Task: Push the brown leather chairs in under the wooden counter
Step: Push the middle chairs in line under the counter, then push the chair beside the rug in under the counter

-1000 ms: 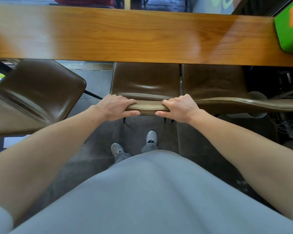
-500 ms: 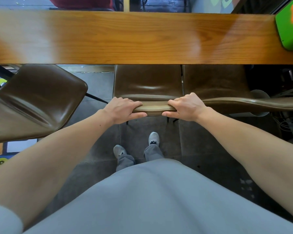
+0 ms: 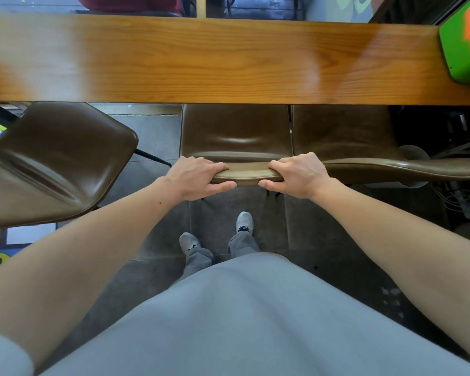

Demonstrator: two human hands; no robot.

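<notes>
Grey floor tiles (image 3: pixel 228 207) ran beneath a long wooden table (image 3: pixel 201 61) that crossed the top of the view, with a green box (image 3: pixel 464 39) resting on its far right end. Three brown leather chairs stood along its near edge. At the middle chair (image 3: pixel 235 131), whose seat front reached under the table edge, both hands gripped the top of the backrest: the left hand (image 3: pixel 194 176) had its grip wrapped round the left part of the rail, fingers over the top and thumb underneath, and the right hand (image 3: pixel 300 173) was clamped the same way on the right part, the two close together but apart. Right chair (image 3: pixel 342 131) sat just beside the middle one, likewise tucked partly under the table. Left chair (image 3: pixel 55 158) stood angled and well apart from the others, mostly out from the table. Grey shoes (image 3: pixel 244 221) showed on the tiles below the hands.
</notes>
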